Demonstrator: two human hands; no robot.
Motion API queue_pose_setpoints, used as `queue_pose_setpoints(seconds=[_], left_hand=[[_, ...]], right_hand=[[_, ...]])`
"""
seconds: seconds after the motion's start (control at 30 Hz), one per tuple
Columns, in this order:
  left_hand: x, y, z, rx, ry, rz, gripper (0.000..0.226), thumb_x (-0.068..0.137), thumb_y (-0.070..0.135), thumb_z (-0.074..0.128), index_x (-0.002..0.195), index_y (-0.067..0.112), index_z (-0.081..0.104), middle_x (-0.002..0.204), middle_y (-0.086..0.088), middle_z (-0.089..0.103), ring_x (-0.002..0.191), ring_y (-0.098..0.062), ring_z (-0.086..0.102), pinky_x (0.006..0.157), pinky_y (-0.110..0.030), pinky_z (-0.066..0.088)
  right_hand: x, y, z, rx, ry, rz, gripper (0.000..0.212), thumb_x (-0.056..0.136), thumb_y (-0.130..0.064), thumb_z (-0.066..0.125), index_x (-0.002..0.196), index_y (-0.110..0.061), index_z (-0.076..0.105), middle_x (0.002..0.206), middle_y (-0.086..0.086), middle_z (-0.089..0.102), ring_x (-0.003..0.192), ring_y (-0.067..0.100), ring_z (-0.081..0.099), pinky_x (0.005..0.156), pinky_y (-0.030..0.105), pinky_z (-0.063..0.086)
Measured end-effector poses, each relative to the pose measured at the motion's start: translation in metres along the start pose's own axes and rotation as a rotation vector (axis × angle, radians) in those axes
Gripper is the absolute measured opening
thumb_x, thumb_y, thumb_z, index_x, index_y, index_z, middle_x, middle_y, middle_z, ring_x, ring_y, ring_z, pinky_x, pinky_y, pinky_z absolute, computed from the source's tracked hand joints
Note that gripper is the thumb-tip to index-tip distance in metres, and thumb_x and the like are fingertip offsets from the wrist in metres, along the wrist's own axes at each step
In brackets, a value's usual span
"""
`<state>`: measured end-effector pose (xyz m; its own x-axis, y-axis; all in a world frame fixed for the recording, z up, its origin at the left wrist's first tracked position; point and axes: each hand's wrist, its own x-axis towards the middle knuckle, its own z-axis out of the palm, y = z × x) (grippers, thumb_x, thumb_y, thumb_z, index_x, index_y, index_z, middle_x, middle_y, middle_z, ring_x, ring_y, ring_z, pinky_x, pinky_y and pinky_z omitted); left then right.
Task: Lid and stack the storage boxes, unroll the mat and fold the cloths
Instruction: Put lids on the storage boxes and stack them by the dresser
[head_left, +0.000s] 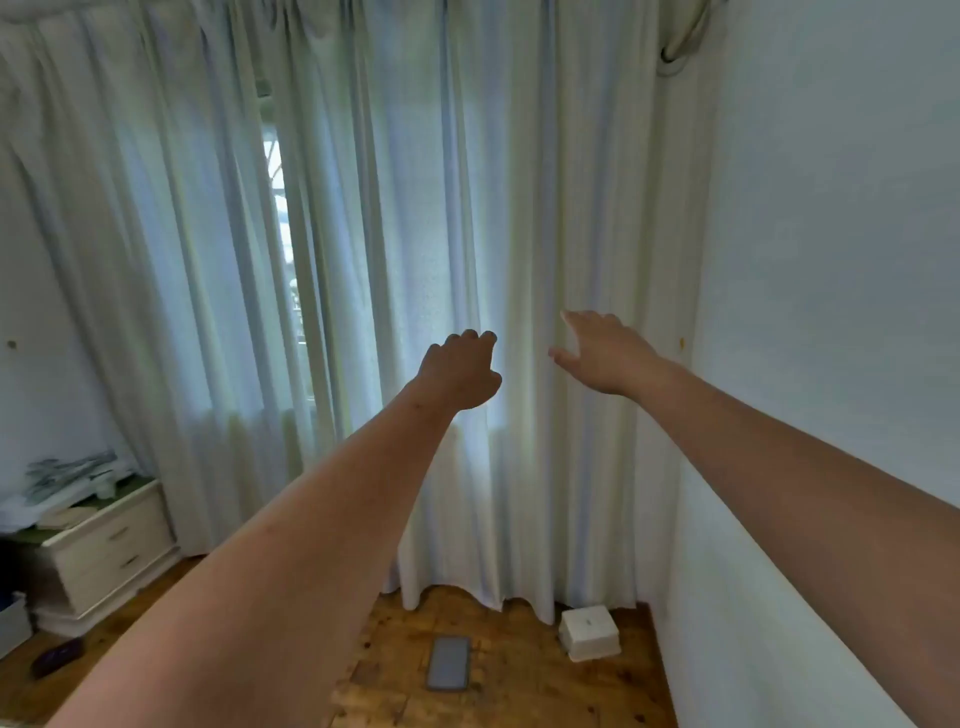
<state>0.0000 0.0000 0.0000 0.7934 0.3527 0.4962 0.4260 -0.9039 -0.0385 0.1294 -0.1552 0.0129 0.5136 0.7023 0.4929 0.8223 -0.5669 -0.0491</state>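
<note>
Both my arms reach forward at chest height toward a pale curtain (363, 260). My left hand (460, 371) has its fingers curled in, close to the curtain folds, and I cannot tell whether it grips the fabric. My right hand (602, 353) is held open, fingers spread, just in front of the curtain near the room's corner. A small white lidded box (589, 631) stands on the wooden floor below the curtain at the right. No mat is in view. A heap of pale cloth (57, 486) lies on the drawer unit at the far left.
A cream drawer unit (111, 551) stands at the left wall. A flat grey rectangular object (449, 670) lies on the wooden floor (519, 686). A dark object (57, 657) sits on the floor at the lower left. A white wall (831, 260) closes the right side.
</note>
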Motion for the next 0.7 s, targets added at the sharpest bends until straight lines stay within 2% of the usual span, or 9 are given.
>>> queue_pose_setpoints(seconds=[0.2, 0.37, 0.7], left_hand=[[0.061, 0.035, 0.024, -0.023, -0.009, -0.042, 0.054, 0.092, 0.025, 0.049, 0.144, 0.014, 0.038, 0.132, -0.009, 0.053, 0.121, -0.029, 0.051, 0.095, -0.041, 0.042], [0.107, 0.051, 0.069, 0.011, -0.021, -0.009, 0.055, 0.092, 0.027, 0.049, 0.144, 0.015, 0.038, 0.137, -0.010, 0.049, 0.123, -0.029, 0.049, 0.096, -0.042, 0.042], [0.237, 0.033, 0.163, 0.003, -0.051, 0.038, 0.057, 0.092, 0.029, 0.050, 0.145, 0.016, 0.036, 0.140, -0.010, 0.046, 0.125, -0.030, 0.047, 0.098, -0.043, 0.041]], right_hand=[[0.043, 0.053, 0.022, -0.004, -0.042, -0.055, 0.068, 0.097, -0.051, 0.039, 0.151, -0.013, 0.024, 0.154, 0.010, 0.033, 0.137, 0.033, 0.034, 0.108, 0.045, 0.034], [0.079, 0.085, 0.057, -0.001, -0.045, -0.092, 0.066, 0.097, -0.050, 0.039, 0.151, -0.013, 0.025, 0.152, 0.009, 0.036, 0.135, 0.032, 0.036, 0.106, 0.044, 0.036], [0.172, 0.156, 0.144, -0.042, -0.072, -0.019, 0.067, 0.096, -0.050, 0.039, 0.150, -0.013, 0.026, 0.152, 0.008, 0.037, 0.135, 0.032, 0.037, 0.107, 0.044, 0.036]])
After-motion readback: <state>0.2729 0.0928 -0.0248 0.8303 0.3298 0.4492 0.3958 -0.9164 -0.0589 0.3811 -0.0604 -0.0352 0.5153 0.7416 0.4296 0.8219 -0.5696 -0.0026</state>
